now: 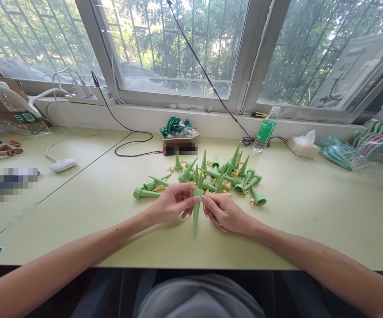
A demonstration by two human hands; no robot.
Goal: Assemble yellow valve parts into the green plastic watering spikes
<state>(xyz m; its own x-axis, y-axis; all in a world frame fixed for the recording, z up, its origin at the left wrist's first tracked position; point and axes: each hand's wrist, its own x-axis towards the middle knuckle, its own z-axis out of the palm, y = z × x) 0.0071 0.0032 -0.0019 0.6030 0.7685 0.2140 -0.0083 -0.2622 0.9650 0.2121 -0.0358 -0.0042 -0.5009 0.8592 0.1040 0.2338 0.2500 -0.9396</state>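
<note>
Between the thumb and fingers of my left hand (174,201) is a green plastic watering spike (195,218), its wide ribbed end up and its point toward me. My right hand (226,211) is closed right beside the spike's wide end. A bit of a small yellow plastic nozzle (204,205) shows at its fingertips, mostly hidden by them. Just beyond both hands lies a loose pile of similar green spikes (257,196), some standing point up, others on their sides. Small yellow nozzles (252,202) are scattered among them.
Behind the pile sits a small cardboard box (181,134) with green and clear plastic wrapping. A water bottle (265,131) and a tissue pack (303,145) stand near the window sill. A black cable (138,141) and a white device (62,165) lie to the left.
</note>
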